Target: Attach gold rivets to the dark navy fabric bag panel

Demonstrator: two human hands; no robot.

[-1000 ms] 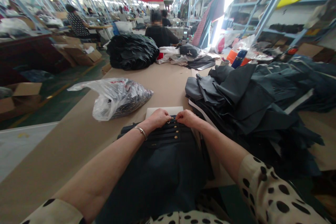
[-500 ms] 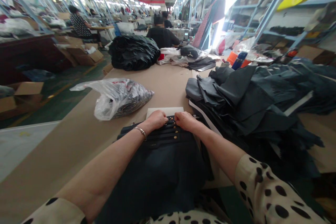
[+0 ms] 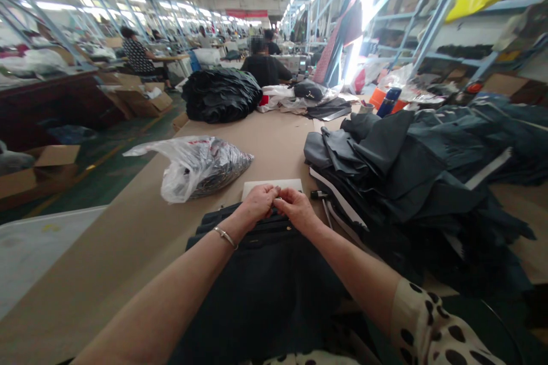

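Bare brown table point(image 3: 274, 142) lay ahead; plastic bag point(image 3: 201, 166) near left, heaped dark cloth point(image 3: 411, 182) crowding right. Left hand point(image 3: 257, 205) and right hand point(image 3: 295, 211) met, fingertips pinched together over the dark folded garment point(image 3: 257, 274) at the near edge; what they pinched was too small to tell.

Head camera looks forward-down, close over the table point(image 3: 274, 142).

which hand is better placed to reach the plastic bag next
Left, probably. The bag lies on the left hand's side of the table; the right hand would have to cross over. Both hands are pinched together over the dark garment.
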